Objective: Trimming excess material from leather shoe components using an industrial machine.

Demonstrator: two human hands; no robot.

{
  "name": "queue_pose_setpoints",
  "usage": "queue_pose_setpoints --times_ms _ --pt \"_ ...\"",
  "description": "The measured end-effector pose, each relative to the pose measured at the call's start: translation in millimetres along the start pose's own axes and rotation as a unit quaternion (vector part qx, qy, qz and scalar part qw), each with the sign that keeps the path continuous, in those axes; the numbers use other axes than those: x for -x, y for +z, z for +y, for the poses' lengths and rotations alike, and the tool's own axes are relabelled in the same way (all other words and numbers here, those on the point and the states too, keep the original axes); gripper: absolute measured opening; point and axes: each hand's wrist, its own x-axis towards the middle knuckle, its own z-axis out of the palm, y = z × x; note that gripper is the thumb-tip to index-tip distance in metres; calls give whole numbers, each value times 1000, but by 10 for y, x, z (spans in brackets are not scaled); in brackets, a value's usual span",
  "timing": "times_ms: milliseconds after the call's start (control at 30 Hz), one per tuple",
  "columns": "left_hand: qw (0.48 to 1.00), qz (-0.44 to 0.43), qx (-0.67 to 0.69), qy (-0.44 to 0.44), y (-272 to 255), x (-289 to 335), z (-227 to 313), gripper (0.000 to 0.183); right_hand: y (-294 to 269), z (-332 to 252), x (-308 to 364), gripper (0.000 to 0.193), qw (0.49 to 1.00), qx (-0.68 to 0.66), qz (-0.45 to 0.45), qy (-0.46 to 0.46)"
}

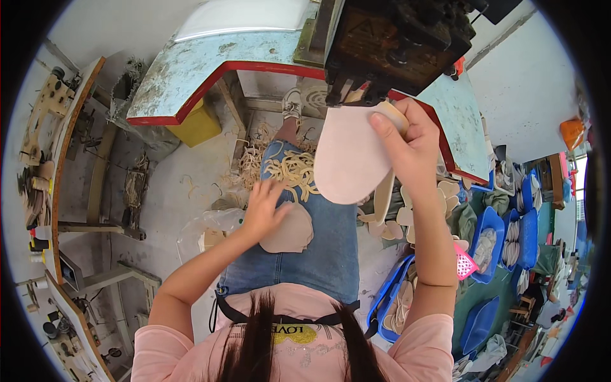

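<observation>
Head view. Person seated, denim lap at frame centre. Right hand [407, 137] at about 1 o'clock, fingers clamped on a pale pink, insole-shaped flat sheet [350, 156] together with a tan block-like piece behind its upper edge [396, 114]. The top of the sheet sits just below the dark metal head of a press-type machine [394, 38] at 12 o'clock.

Left hand [267, 204] at about 9 o'clock of the lap, palm down, fingers spread and resting on a small stack of tan insole-shaped cutouts [289, 232] lying on the left thigh. It looks flat on the stack, not gripping it; cannot tell whether the thumb pinches the top piece.

Judgement: step in hand looks like feeding or trimming one piece at the machine while the stack is steadied. The next move would call for keeping the sheet's edge aligned under the head and fingertips clear of it.

Surface and room: worn pale blue desk with red edge [191, 70] carries the machine. Curled tan offcut strips [289, 172] lie on the knee and on the grey concrete floor [178, 184] below. Blue plastic trays of cutouts [490, 239] at 3 to 4 o'clock; a pink mesh basket [464, 262] beside them. A wooden workbench with tools [51, 146] at 9 o'clock.
</observation>
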Motion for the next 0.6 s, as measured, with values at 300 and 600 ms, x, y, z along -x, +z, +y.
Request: queue_pose_setpoints --times_ms 300,600 --pt "807 -118 563 -136 -1081 -1104 876 26 243 210 166 20 999 1 34 -4" --pt "836 -152 506 -147 -1299 -1186 801 21 -120 588 288 19 919 -47 -352 172"
